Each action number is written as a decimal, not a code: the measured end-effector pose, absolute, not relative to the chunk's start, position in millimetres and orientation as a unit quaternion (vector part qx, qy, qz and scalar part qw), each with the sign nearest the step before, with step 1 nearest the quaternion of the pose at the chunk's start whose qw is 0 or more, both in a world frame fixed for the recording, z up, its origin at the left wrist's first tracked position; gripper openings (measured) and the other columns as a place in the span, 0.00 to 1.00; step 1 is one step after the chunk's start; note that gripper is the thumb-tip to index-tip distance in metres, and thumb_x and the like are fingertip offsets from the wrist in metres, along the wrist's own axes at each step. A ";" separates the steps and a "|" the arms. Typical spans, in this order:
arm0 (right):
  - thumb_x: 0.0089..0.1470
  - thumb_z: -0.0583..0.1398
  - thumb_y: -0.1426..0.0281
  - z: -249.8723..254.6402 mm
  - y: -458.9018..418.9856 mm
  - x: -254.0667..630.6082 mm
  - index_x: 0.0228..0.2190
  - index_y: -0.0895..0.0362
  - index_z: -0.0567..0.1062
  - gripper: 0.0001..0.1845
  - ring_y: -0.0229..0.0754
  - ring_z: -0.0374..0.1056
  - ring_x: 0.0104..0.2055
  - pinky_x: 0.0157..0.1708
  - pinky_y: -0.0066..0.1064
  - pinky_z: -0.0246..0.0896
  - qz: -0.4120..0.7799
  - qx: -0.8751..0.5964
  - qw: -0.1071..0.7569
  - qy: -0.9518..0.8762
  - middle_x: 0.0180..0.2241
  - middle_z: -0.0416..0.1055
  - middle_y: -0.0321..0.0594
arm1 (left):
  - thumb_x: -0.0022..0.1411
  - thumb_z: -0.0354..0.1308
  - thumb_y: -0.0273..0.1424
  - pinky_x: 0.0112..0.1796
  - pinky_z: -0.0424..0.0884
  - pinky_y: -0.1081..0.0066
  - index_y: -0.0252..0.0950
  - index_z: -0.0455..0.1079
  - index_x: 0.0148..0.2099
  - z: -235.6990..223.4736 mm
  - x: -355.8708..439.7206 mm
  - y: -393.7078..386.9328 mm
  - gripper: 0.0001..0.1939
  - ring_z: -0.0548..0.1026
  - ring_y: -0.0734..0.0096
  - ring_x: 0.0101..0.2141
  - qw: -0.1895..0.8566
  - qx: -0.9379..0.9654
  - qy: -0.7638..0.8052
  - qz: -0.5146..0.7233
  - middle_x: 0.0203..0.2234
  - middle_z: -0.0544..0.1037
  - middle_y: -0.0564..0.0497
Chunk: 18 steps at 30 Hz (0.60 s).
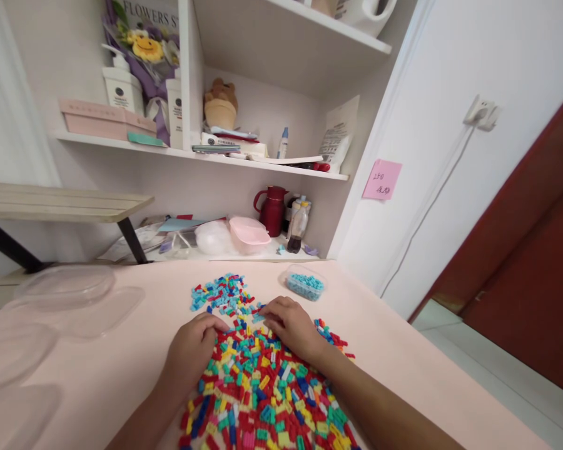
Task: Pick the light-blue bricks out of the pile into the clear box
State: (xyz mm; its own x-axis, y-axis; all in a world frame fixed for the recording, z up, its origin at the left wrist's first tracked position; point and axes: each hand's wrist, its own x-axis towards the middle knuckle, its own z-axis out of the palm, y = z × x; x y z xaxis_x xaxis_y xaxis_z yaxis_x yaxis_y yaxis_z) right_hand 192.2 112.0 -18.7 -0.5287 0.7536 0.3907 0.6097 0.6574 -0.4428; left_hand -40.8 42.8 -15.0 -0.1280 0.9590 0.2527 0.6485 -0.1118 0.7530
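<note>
A large heap of small multicoloured plastic building bricks (263, 394) covers the near middle of the table. My left hand (194, 344) rests at the heap's upper left edge, its fingers curled and its index finger and thumb down by the bricks. Whatever may be between those fingertips is too small to make out. Across from it, my right hand (293, 328) lies over the heap's upper right side. Its fingers are bent and apart, with the tips beside some light blue bricks (258, 318). A smaller, mostly light blue pile (220, 290) spreads beyond both hands.
A clear tub (304, 292) of light blue bricks stands behind my right hand. Several transparent containers and lids (70, 284) lie at the left on the pink tabletop (141, 356). At the back, a shelf holds a pink bowl (249, 234), a red jug (273, 212) and bottles (298, 225).
</note>
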 end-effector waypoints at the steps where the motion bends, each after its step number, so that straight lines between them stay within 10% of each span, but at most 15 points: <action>1: 0.54 0.61 0.74 -18.6 112.4 191.6 0.38 0.51 0.78 0.09 0.44 0.68 0.44 0.46 0.35 0.59 0.128 -0.396 0.282 -0.864 0.39 0.75 0.39 | 0.53 0.45 0.27 0.41 0.69 0.70 0.42 0.76 0.30 -15.4 -40.7 42.9 0.17 0.77 0.67 0.38 0.195 0.629 0.638 0.399 0.34 0.80 0.54; 18: 0.52 0.59 0.75 -7.6 126.5 205.9 0.33 0.53 0.78 0.09 0.44 0.67 0.41 0.45 0.36 0.61 0.129 -0.397 0.430 -0.801 0.37 0.72 0.40 | 0.52 0.46 0.28 0.40 0.71 0.71 0.42 0.76 0.29 -16.7 -41.9 44.6 0.16 0.77 0.67 0.36 0.193 0.629 0.630 0.413 0.32 0.81 0.54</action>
